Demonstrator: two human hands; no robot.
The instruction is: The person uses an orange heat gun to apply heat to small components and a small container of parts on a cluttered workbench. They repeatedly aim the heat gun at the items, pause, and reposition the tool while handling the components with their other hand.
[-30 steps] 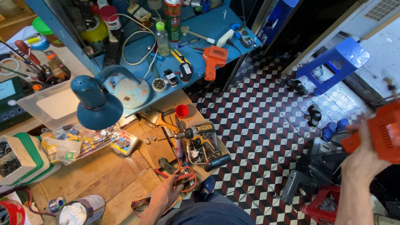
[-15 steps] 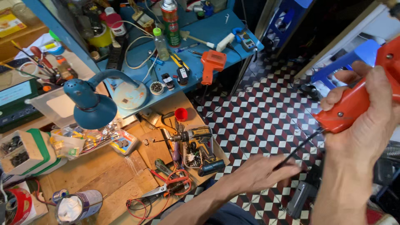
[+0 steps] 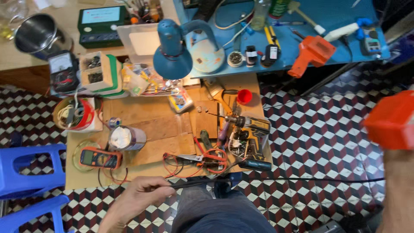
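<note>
Person's own body, as seen from the head camera: two bare forearms, no sleeves, no gloves, no watch or rings visible. The left hand [image 3: 140,192] is bare, with its fingers and knuckles in plain sight. The right hand [image 3: 399,157] is largely out of view at the frame edge; only a bare forearm shows. Legs are clad in grey-blue trousers [image 3: 220,211], plain fabric, lightly creased at the knee.

A thin black cable [image 3: 302,179] is pinched by the left hand [image 3: 144,192] at lower centre; an orange tool [image 3: 390,121] is held at the right edge, beside the wooden bench [image 3: 151,116].
</note>
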